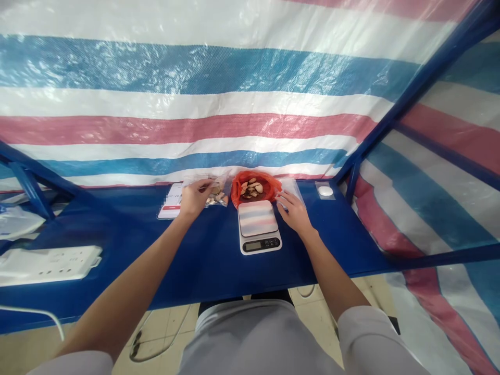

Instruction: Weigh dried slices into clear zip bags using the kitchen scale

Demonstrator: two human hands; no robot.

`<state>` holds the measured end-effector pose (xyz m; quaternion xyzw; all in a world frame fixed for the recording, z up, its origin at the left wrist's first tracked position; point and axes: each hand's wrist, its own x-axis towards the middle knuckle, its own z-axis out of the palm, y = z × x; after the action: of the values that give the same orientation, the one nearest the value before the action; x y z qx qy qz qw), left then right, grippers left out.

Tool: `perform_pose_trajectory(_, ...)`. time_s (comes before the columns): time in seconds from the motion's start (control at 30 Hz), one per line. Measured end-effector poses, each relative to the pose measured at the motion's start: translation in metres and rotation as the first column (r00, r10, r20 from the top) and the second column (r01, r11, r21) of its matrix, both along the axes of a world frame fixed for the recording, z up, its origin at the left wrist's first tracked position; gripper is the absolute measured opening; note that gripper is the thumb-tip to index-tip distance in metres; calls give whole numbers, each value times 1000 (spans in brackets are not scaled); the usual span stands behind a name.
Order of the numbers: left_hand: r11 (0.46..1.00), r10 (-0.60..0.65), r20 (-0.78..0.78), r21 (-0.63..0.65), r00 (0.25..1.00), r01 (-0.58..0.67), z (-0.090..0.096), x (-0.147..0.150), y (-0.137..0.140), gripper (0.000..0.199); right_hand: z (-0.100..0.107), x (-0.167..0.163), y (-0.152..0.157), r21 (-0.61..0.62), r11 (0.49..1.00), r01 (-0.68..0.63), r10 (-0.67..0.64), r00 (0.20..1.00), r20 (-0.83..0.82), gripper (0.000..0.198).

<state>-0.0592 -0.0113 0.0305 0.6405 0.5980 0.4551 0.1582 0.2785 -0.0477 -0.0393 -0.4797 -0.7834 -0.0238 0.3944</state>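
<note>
My left hand (194, 199) is closed, its fingers pinching a clear plastic bag (222, 200) with pale and brown dried slices inside. To the right of that bag, a red plastic bag (276, 186) lies spread open around more dried slices (252, 188). A white kitchen scale (258, 226) stands just in front of the red bag, its plate bare and its display too small to read. My right hand (294, 209) is beside the red bag's right edge, fingers apart, over some clear plastic bags (291, 188). Whether its fingertips touch the red bag I cannot tell.
A phone-like panel with a timer (171, 209) lies left of my left hand. A small white round item (325, 191) sits at the right. A white power strip (50, 264) lies at the left on the blue table (187, 271). Blue frame bars (353, 182) and striped sheeting enclose it.
</note>
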Motion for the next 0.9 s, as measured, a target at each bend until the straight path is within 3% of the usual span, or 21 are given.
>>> perform_pose_trajectory(0.2, 996, -85, 333, 27, 939, 80, 1, 24, -21, 28, 32, -35, 4, -57, 992, -110, 103, 988, -114, 33)
perform_pose_trajectory(0.37, 973, -177, 671, 11, 720, 229, -5, 51, -34, 35, 46, -61, 17, -215, 937, -275, 168, 895, -413, 38)
perform_pose_trajectory(0.5, 948, -166, 831, -14, 531, 318, -9, 66, -42, 37, 41, -70, 30, -347, 852, -391, 55, 728, -684, 55)
perform_pose_trajectory(0.63, 932, -121, 905, -38, 408, 360, -16, 69, -46, 38, 34, -70, 34, -327, 843, -427, 10, 622, -783, 53)
perform_pose_trajectory(0.77, 945, -60, 920, -73, 388, 319, -24, 66, -45, 41, 35, -69, 29, -367, 840, -400, -32, 639, -769, 35)
perform_pose_trajectory(0.9, 964, 11, 857, -146, 514, 223, -32, 58, -42, 47, 43, -72, 24, -448, 785, -427, -90, 637, -765, 35)
